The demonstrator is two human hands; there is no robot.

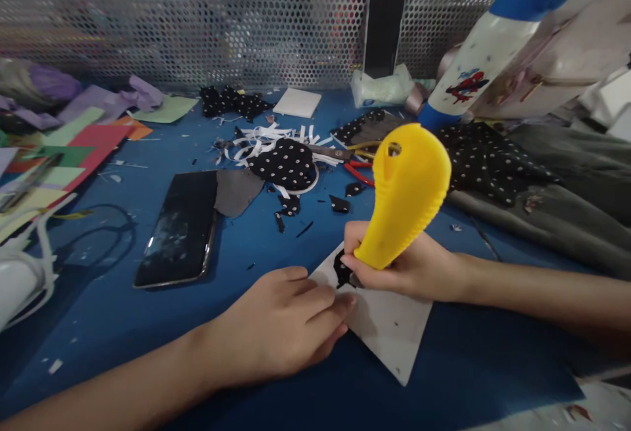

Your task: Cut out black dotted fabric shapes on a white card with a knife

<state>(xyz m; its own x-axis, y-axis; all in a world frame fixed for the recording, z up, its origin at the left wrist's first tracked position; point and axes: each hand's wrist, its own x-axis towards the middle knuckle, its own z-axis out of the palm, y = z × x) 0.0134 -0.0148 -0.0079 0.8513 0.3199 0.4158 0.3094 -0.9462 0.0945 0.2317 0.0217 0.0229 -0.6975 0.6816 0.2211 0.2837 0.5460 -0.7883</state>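
Observation:
My right hand (409, 273) is closed round a thick yellow handle (411, 188) with a ribbed edge and a hole near its top. The handle tilts up and to the right; its working tip is hidden behind my fingers. Under it, a small black fabric piece (341, 268) lies on a square white card (394, 332). My left hand (300, 319) is curled over the card's left edge, with fingertips just below the black piece. Its thumb is mostly hidden.
A smartphone (180, 230) and a grey piece (239, 191) lie at left. Beyond are a black dotted fabric circle (283, 165), white paper strips (256, 135) and scissors (330, 152). Coloured papers (93, 148) cover the far left. A bottle (486, 50) and dotted cloth (493, 161) stand right.

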